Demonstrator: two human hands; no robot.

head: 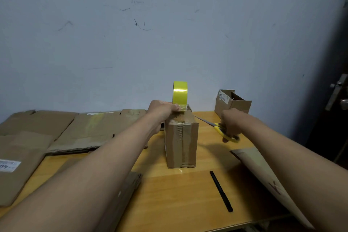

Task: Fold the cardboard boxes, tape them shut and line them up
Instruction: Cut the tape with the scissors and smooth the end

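The tape roll [180,94] is shiny yellow plastic. The box [181,141] is dull brown cardboard, wrinkly under clear tape. The surface [178,190] is smooth, glossy wood. The scissors [222,130] have yellow plastic handles.

Scissors [224,130] handles hidden in right grip [230,124] – blades blurred

Yellow tape roll [180,94], yellow-handled scissors [225,131], brown box [180,141], black pen [221,191]

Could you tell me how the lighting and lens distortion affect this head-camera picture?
Head view: dim, bluish light; the right edge by the door falls into dark shadow; glare streaks the yellow tape roll; wide-angle stretch enlarges both forearms; the scissors are slightly soft.
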